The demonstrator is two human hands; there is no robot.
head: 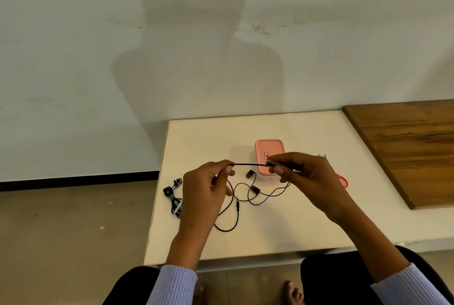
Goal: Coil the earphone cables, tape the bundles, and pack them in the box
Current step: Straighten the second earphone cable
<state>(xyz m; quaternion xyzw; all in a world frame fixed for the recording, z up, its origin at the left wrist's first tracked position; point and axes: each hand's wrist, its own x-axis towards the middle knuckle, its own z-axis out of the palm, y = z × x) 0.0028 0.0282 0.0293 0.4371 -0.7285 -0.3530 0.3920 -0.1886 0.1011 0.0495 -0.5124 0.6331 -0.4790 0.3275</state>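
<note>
Presently, left hand [206,181] and right hand [302,172] each pinch a taut stretch of thin black earphone cable [248,164] above the white tabletop [307,218], before the closed pink plastic box [269,148]; a coiled black bundle [174,196] lies at the left edge.

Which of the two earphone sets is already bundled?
The bundled earphone set at the table's left edge; the other, the loose earphone set, sprawls uncoiled, held between both hands.

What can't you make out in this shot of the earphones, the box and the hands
Head view only:
- Pink box: near side hidden by right hand; label too small to read.
- Orange-handled tool: mostly behind that hand; type unclear.
- Second earphone bundle: too small to tell whether taped.
- Held cable: grip points covered by left hand fingers.
</note>
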